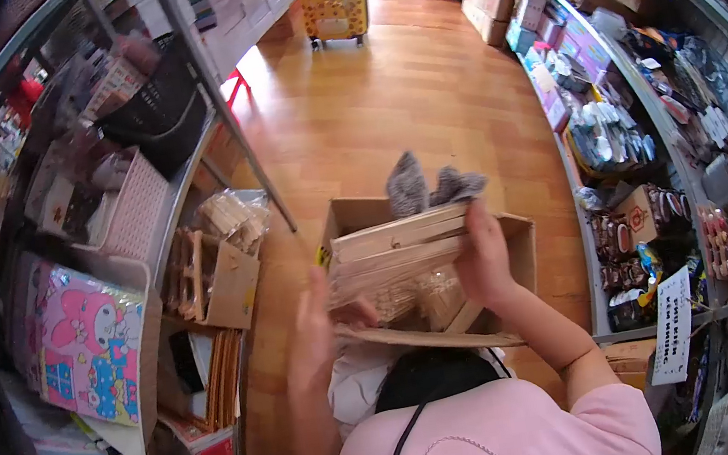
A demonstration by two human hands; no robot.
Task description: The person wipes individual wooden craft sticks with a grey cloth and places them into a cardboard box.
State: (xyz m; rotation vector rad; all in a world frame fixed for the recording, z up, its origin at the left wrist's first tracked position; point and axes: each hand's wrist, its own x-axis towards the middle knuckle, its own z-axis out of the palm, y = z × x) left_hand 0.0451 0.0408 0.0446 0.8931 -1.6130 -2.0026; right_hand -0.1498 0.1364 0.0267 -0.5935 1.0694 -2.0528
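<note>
A cardboard box sits before my lap with its top open. My right hand grips the right end of a bundle of pale wooden slats, which lies tilted across the box opening. My left hand is at the box's left side, fingers outside and thumb inside, near the slats' left ends; the exact contact is partly hidden. Beneath the slats, bagged light wooden pieces show inside the box. A grey fuzzy bow-like item shows beyond the slats.
On the left stand shelves with a smaller box of wooden pieces, a pink basket and a cartoon-printed pack. Packed shelves line the right. A yellow suitcase stands ahead on the wooden floor.
</note>
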